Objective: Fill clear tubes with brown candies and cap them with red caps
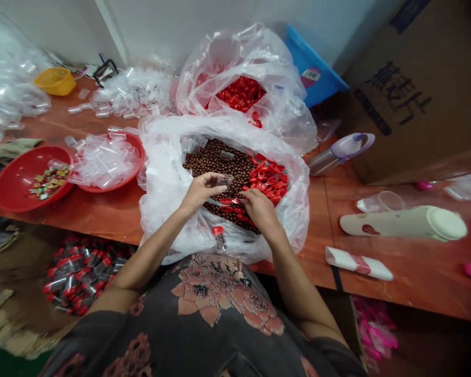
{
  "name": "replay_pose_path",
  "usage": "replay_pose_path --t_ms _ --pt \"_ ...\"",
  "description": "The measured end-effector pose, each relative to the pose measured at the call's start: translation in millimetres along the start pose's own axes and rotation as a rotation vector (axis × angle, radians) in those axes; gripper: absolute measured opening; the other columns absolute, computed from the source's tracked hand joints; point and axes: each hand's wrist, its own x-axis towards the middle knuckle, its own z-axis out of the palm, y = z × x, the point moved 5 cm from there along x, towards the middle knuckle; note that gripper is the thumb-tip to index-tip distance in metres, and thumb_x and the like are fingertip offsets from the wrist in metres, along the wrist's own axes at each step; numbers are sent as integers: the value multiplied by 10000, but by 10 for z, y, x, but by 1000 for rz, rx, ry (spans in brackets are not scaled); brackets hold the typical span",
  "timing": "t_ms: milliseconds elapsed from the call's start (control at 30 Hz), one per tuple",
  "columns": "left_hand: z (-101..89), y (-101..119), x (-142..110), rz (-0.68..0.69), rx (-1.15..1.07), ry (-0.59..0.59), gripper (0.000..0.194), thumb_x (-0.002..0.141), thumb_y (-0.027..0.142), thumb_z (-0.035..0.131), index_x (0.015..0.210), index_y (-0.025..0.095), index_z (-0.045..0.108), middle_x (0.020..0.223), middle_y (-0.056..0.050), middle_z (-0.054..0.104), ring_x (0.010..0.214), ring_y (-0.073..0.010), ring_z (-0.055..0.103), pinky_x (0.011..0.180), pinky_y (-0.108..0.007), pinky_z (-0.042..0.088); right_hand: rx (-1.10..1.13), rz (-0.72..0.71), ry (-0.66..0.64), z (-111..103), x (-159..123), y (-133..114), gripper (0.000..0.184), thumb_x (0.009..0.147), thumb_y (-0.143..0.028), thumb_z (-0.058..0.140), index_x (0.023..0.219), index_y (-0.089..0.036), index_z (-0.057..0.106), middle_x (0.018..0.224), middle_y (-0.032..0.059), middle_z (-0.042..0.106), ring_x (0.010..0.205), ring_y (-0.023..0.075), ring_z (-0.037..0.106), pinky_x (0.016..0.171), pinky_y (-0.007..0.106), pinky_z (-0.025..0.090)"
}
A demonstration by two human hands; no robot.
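A small clear plastic vial (225, 181) sits pinched between the thumb and fingers of your left hand (201, 192), just above a heap of glossy brown round pellets (215, 162). The fingers of your right hand (261, 209) press down among flat red plastic caps (269, 179) at the edge of that heap; you cannot tell from here whether they grip one. Pellets and caps both lie inside an open white plastic bag (160, 183) on the orange-red wooden worktop (102, 222). A red-capped clear vial (219, 238) rests on the bag's near fold. Beyond stands an open clear bag of red pieces (241, 94). To your left sit a red plastic basin of clear vials (141, 152) and a red bowl of wrapped sweets (11, 180). Below the worktop, a heap of capped vials (80, 275) lies on flattened cardboard (8, 309).
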Motion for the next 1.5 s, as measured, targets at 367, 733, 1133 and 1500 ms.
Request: replay_pose_path --t_ms 367,733,1133,1500 --pt "30 -201 -269 -162 -114 -89 409 660 267 836 1042 171 724 1084 -75 733 911 -189 677 853 -356 553 246 36 43 135 15 31 313 921 -269 540 1196 -201 674 1047 108 648 991 253 600 940 427 484" --pt "92 -273 -374 -180 53 -160 463 677 313 821 1105 166 720 1098 -99 737 981 -227 673 955 -434 502 1383 359 53 -7 -170 -4 382 726 -437 794 1054 -296 661 1149 0 698 853 131 659 754 271 570" --pt "145 -196 -403 5 275 -187 341 712 252 774 1048 194 775 1060 -100 746 975 -225 675 951 -406 487 754 79 146 -255 -234 -280 293 874 -359 673 1147 -262 713 1126 40 744 1037 195 684 978 423 537" --pt "202 -244 -400 -20 280 -228 244 709 269 767 943 205 787 973 -79 751 914 -236 661 925 -430 475 378 -185 181 -393 -277 -441 280 963 -292 565 1207 -336 695 1048 18 748 975 195 678 901 410 542"
